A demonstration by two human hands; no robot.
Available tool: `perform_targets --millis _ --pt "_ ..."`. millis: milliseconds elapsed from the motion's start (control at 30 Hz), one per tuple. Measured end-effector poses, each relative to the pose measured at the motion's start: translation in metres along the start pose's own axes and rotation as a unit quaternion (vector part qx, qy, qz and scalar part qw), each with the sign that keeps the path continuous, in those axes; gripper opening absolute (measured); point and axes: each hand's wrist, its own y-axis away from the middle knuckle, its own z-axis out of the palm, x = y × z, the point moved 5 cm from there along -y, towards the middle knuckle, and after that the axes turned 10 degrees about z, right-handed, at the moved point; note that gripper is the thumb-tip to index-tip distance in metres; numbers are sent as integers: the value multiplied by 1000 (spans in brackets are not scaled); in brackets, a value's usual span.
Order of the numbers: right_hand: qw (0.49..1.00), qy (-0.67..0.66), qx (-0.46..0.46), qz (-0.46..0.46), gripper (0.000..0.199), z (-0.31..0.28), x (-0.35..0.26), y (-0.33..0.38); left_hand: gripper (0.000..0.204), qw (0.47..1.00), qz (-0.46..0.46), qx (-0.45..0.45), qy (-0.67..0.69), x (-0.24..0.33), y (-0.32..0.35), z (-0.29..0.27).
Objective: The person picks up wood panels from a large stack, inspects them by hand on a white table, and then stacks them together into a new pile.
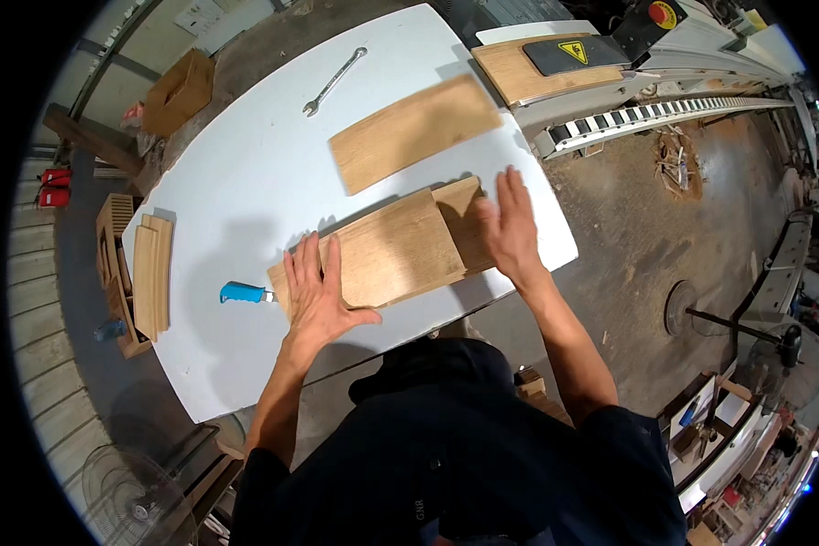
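Note:
On the white table, a light wooden board [396,247] lies across a second board [465,218], whose right end sticks out from under it. My left hand [314,289] rests spread over the left end of the upper board, thumb along its near edge. At the right end of the lower board my right hand [511,226] is held with fingers stretched out; whether it touches the wood I cannot tell. A third board [415,133] lies flat just beyond the pair. Left of my left hand is a blue-handled utility knife [244,292], its tip close to the boards.
Toward the far side of the white table [246,182] lies a steel wrench [335,82]. Several narrow wooden strips [153,277] are stacked at its left edge. A machine with a red stop button [662,14] and a roller track [655,118] stands at the far right. A pedestal fan [681,308] is to the right.

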Motion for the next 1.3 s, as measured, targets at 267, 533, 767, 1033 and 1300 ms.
perform_targets --millis 267,533,767,1033,1300 --pt "991 -86 54 86 16 -5 -5 40 124 998 52 -1 29 6 -7 -6" --pt "999 -32 36 -24 29 13 -44 66 116 997 82 2 -6 -8 7 -6" --pt "996 41 -65 34 48 15 40 28 111 997 82 -3 -7 -8 6 -6" --pt "998 4 -32 -50 65 22 -26 7 113 997 82 -1 -7 -13 7 -3" --pt "989 65 123 49 42 -5 51 -11 110 993 -12 101 58 -31 22 -15"
